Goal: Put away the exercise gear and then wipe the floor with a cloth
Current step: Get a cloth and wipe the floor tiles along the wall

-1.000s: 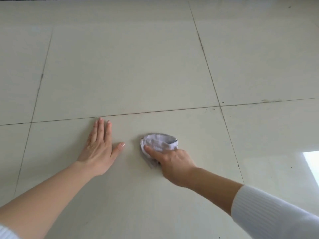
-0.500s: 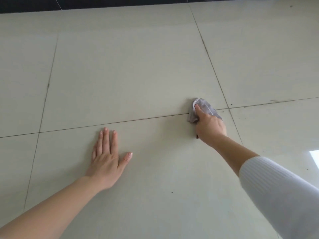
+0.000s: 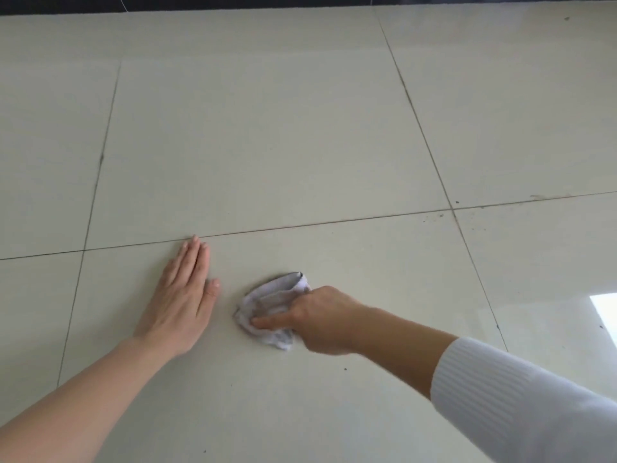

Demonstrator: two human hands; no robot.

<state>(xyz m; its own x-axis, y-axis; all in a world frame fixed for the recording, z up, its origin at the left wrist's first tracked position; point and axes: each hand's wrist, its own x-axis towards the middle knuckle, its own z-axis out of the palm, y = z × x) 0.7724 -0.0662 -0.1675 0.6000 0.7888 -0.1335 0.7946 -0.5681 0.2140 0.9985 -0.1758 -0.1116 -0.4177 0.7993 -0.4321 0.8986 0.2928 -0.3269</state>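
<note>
A crumpled grey-white cloth (image 3: pixel 272 304) lies on the pale tiled floor (image 3: pixel 267 145), in the lower middle of the head view. My right hand (image 3: pixel 320 317) grips the cloth from the right, fingers curled round it and thumb stretched along its near edge. My left hand (image 3: pixel 182 299) rests flat on the floor just left of the cloth, fingers straight and together, fingertips at a grout line. No exercise gear is in view.
Dark grout lines (image 3: pixel 334 223) cross the floor. Small dark specks (image 3: pixel 440 215) sit near the tile junction to the right. A dark strip (image 3: pixel 300 0) runs along the far edge. A bright reflection (image 3: pixel 606 312) shows at the right.
My right hand has pulled the cloth back from the grout junction at the right toward me and leftward, close to my left hand. The left hand stays planted.
</note>
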